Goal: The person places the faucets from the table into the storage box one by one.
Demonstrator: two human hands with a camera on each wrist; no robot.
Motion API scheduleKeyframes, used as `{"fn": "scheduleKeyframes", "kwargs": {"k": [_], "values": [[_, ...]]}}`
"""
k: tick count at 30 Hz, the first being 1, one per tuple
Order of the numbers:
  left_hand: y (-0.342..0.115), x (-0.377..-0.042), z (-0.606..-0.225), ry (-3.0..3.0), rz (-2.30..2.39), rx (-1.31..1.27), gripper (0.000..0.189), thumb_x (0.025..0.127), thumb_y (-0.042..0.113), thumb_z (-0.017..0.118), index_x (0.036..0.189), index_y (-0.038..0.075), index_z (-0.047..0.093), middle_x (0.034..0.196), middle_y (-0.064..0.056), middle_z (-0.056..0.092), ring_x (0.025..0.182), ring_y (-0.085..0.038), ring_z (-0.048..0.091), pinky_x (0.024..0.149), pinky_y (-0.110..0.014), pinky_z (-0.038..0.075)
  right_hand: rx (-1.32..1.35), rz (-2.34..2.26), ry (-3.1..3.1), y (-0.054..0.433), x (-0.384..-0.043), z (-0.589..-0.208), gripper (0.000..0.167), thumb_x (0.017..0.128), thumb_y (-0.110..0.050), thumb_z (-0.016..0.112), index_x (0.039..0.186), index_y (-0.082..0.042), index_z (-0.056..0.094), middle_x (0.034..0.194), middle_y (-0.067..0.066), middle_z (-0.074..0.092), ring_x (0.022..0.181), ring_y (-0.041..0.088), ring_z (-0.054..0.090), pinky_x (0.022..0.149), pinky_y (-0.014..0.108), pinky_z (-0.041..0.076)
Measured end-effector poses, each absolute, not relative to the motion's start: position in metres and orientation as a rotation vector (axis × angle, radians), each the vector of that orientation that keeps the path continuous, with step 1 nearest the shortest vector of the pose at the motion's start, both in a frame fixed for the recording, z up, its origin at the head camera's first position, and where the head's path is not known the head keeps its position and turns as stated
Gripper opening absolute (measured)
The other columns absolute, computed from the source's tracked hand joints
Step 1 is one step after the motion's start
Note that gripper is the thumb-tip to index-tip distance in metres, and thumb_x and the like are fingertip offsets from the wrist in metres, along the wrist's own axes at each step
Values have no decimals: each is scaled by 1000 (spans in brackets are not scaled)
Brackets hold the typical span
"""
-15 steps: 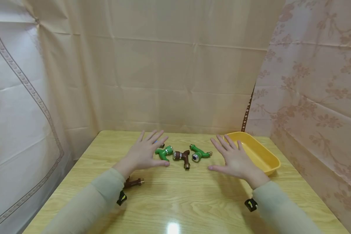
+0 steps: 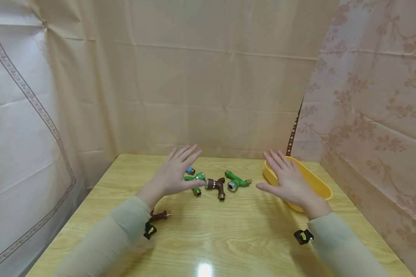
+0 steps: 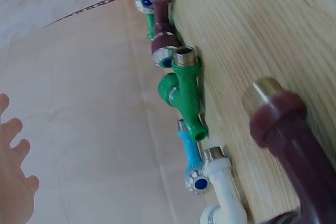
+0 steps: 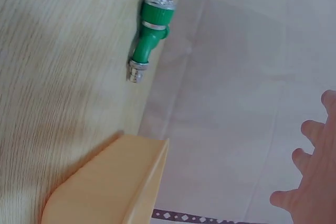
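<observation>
My left hand (image 2: 171, 175) hovers with spread fingers over the left group of taps and holds nothing. Its thumb overlaps a green tap (image 2: 197, 177) in the head view. Beside that lie a brown tap (image 2: 217, 184) and another green tap (image 2: 237, 181). A blue tap (image 2: 190, 170) peeks out behind the left hand, and a second brown tap (image 2: 160, 216) is partly hidden by the left wrist. The left wrist view also shows a white tap (image 3: 224, 187). My right hand (image 2: 289, 184), fingers spread and empty, hangs in front of a yellow tray (image 2: 313, 181).
The wooden table (image 2: 228, 234) is bounded by a beige curtain (image 2: 208, 96) behind and a floral cloth (image 2: 378, 134) on the right. A white cloth (image 2: 24, 134) hangs on the left. Black wrist cameras sit under both sleeves.
Both hands have risen slightly, and the right one has shifted right over the tray. More of the blue tap and the left green tap shows now. The taps and tray have stayed put.
</observation>
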State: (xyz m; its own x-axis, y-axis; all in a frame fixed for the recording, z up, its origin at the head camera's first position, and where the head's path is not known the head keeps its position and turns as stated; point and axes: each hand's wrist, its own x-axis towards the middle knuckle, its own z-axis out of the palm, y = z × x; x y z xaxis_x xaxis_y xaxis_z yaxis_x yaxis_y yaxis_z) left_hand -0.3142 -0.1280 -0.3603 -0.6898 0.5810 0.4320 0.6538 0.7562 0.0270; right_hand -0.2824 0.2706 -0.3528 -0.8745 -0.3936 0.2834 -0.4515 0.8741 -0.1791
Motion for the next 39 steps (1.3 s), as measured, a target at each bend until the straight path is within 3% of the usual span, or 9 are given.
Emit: {"fn": "scheduleKeyframes", "kwargs": {"k": [8, 12, 18, 21, 29, 39], "values": [[-120, -312, -360, -2508, -460, -949, 98, 90, 77, 52, 165, 24, 17, 169, 0, 14, 154, -27, 15, 122, -54, 8, 633, 513, -2744, 283, -283, -348, 99, 96, -58, 63, 166, -19, 4, 170, 9, 3, 154, 40, -1, 117, 68, 5], [-111, -310, -361, -2510, -559, -940, 97, 90, 79, 49, 165, 24, 19, 169, 2, 15, 153, -25, 17, 121, -54, 14, 639, 580, -2724, 290, -284, -345, 97, 98, -51, 63, 165, -13, 6, 169, 15, 4, 152, 45, 2, 116, 69, 7], [-97, -310, -365, -2511, -710, -929, 96, 90, 82, 43, 164, 27, 20, 168, 5, 17, 152, -24, 20, 119, -56, 22, 611, 721, -2714, 304, -288, -346, 92, 100, -45, 62, 165, -17, 3, 170, 12, 0, 153, 44, 1, 113, 74, 7], [-90, -310, -366, -2500, -819, -939, 92, 91, 79, 47, 164, 28, 21, 168, 7, 17, 152, -23, 21, 116, -60, 25, 604, 796, -2698, 311, -290, -346, 89, 102, -42, 61, 165, -18, 3, 170, 13, -1, 152, 45, 1, 112, 75, 6], [-77, -311, -371, -2489, -1084, -947, 83, 96, 66, 53, 164, 30, 20, 167, 12, 16, 152, -16, 17, 117, -58, 24, 564, 953, -2688, 332, -296, -346, 83, 105, -37, 55, 165, -19, 1, 168, 20, 0, 151, 49, 1, 111, 76, 7], [-63, -314, -378, -2419, -1439, -955, 76, 99, 61, 53, 163, 28, 26, 166, 3, 26, 150, -22, 26, 116, -58, 27, 479, 1053, -2719, 352, -300, -351, 77, 108, -40, 48, 165, -16, 1, 167, 25, 0, 149, 53, 2, 110, 77, 8]]}}
